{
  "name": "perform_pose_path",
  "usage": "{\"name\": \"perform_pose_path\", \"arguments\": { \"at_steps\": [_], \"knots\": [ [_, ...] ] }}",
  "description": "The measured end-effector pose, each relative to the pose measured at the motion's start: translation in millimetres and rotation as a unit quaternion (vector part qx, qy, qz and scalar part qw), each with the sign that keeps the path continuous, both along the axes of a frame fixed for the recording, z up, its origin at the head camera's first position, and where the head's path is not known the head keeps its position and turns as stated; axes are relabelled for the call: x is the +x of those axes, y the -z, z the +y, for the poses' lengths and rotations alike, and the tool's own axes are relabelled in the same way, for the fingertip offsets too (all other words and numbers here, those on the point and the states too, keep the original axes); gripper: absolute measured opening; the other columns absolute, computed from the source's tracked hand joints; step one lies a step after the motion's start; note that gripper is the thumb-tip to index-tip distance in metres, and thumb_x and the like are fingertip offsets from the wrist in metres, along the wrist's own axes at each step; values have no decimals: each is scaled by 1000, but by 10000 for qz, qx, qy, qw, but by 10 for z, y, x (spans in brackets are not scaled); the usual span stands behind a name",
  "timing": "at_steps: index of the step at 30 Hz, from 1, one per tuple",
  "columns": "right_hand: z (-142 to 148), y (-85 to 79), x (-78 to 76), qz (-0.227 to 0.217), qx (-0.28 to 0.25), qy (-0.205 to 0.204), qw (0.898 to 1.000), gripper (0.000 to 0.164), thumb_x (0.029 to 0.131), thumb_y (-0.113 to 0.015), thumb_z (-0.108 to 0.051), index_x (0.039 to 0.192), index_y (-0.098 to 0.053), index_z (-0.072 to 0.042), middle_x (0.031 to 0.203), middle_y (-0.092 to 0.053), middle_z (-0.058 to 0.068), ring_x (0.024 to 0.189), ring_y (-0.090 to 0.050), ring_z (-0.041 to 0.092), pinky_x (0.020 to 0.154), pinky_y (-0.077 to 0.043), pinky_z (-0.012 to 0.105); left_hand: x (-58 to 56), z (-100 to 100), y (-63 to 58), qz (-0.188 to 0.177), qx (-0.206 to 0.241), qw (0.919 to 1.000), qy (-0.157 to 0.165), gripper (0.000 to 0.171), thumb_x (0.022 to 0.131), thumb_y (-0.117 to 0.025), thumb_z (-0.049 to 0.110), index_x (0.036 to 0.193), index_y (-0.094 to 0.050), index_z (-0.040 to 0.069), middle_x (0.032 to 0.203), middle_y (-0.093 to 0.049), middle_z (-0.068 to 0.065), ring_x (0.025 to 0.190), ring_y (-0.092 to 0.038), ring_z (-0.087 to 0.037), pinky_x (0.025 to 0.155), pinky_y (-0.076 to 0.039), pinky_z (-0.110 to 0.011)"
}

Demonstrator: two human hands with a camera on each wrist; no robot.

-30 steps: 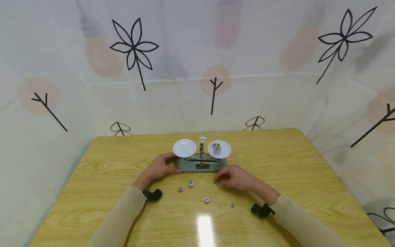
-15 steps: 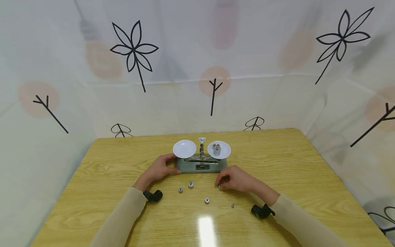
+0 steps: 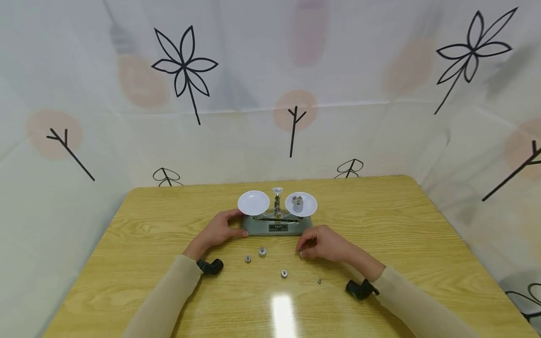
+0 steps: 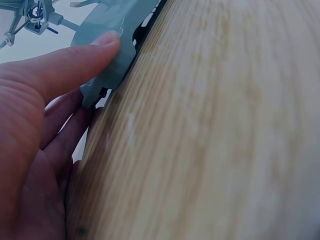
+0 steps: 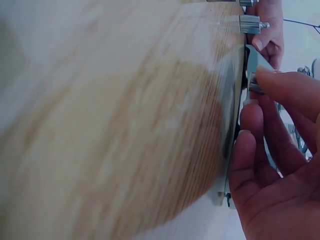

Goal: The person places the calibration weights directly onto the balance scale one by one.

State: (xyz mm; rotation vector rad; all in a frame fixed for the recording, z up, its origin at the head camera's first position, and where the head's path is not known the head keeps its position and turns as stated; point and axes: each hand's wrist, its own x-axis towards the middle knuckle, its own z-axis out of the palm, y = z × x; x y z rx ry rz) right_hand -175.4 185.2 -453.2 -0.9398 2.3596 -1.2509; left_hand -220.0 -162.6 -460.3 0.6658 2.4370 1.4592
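Observation:
A balance scale (image 3: 258, 227) with a grey-green base and two white pans stands on the table. My left hand (image 3: 217, 229) holds the left end of its base, thumb on the front and the other fingers reaching round the end. Between thumb and fingertips, my right hand (image 3: 324, 243) pinches a small metal weight (image 5: 256, 84), just in front of the base's right end. The fingers hide most of that weight. Several metal weights (image 3: 297, 203) stand together on the right pan (image 3: 311, 207), while the left pan (image 3: 253, 203) is bare.
Loose metal weights lie in front of the scale: a larger one (image 3: 262, 252), a smaller one (image 3: 248, 259), another (image 3: 284, 273) nearer the middle, and a tiny one (image 3: 319, 280) towards the right forearm. A patterned cloth (image 3: 236, 150) hangs behind the wooden table (image 3: 169, 206).
My right hand has drawn the small weight slightly towards me and right, and its fingers now cover more of it. The left hand keeps its place on the scale.

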Motion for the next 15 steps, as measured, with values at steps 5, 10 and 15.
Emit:
{"name": "perform_pose_path", "arguments": {
  "at_steps": [5, 10, 15],
  "knots": [
    [10, -23, -2, 95, -33, 48, 9999, 9, 87, -77, -7, 94, -76, -13, 89, -68, -4, 75, -59, 12, 67, -52, 28, 8, -3, -6, 74, 60, 10000, 17, 58, 82, -81, 6, 136, -58, -1, 137, -58, -15, 133, -45, -34, 111, -32, -54],
    [16, -47, -3, 45, -67, 99, 9999, 10, 87, -77, -8, 97, -75, -11, 91, -69, -1, 77, -61, 12, 68, -54, 29, -12, -16, 25, 28, 114, 9999, 30, 60, 82, -82, 8, 137, -59, 2, 137, -58, -12, 134, -45, -30, 112, -32, -51],
    [29, -88, 0, 96, -142, 201, 9996, 12, 86, -76, -4, 97, -73, -8, 92, -69, -1, 81, -64, 14, 69, -56, 30, 102, 20, -193, -72, 153, 9998, 50, 58, 82, -80, 1, 135, -58, -2, 137, -58, -17, 135, -44, -33, 113, -30, -51]
  ]
}}
